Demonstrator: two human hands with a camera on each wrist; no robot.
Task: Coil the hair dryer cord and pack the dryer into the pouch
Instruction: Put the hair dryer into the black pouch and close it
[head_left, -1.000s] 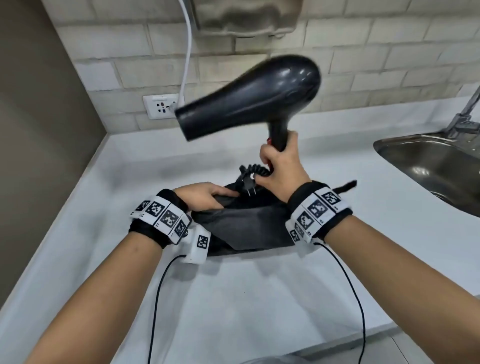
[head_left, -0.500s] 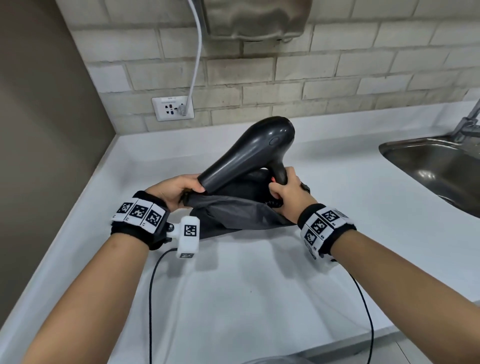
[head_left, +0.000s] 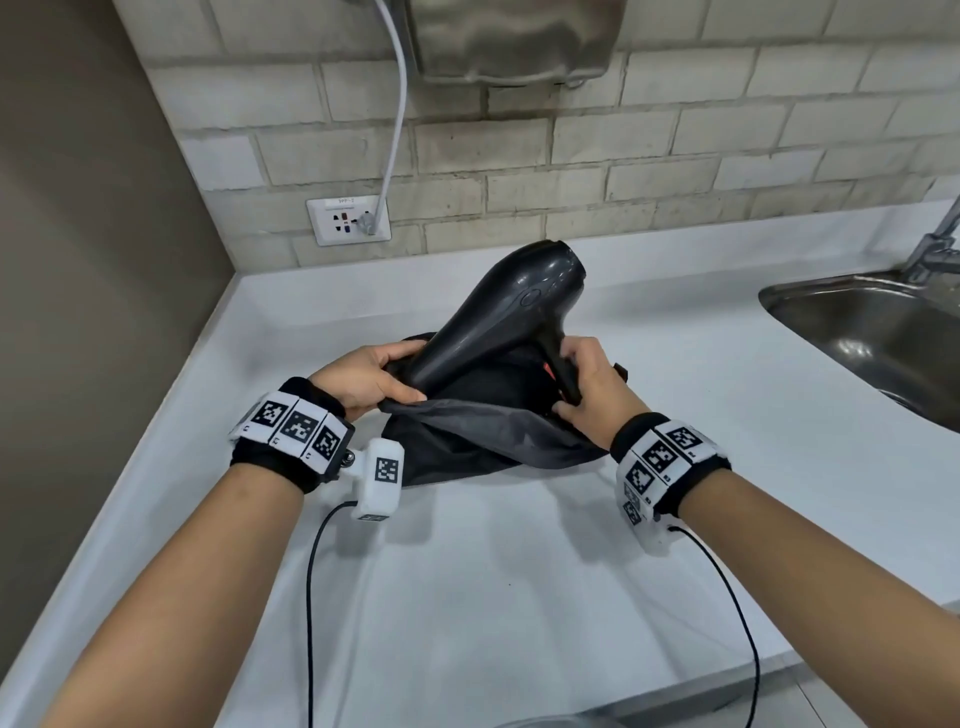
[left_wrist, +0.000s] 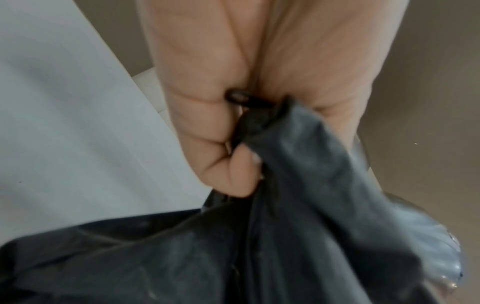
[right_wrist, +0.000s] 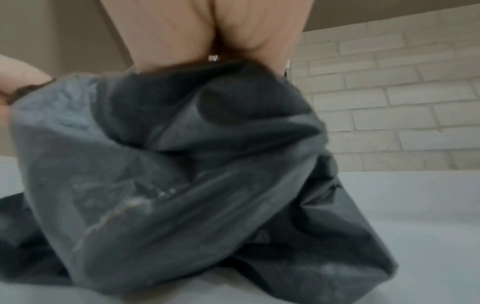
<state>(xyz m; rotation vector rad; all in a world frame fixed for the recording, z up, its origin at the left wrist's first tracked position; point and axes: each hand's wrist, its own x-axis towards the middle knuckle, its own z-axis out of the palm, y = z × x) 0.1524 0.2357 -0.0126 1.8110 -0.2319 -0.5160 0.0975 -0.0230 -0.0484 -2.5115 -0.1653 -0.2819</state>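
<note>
Centrally, a black hair dryer stands tilted in the mouth of a dark grey pouch that lies on a white counter; its nozzle end is sunk into the pouch on the side of the left hand, and its rounded rear end rises clear of the pouch towards the brick wall. Left hand: fingers and thumb pinch the pouch rim, a grip the left wrist view confirms with fabric bunched in the curled fingers. Right hand: clasped round the dryer's handle at the opposite side of the pouch mouth. Beyond the pouch, a white socket with a white cable plugged in sits on the wall. Right of the pouch, well apart, lies a steel sink.
</note>
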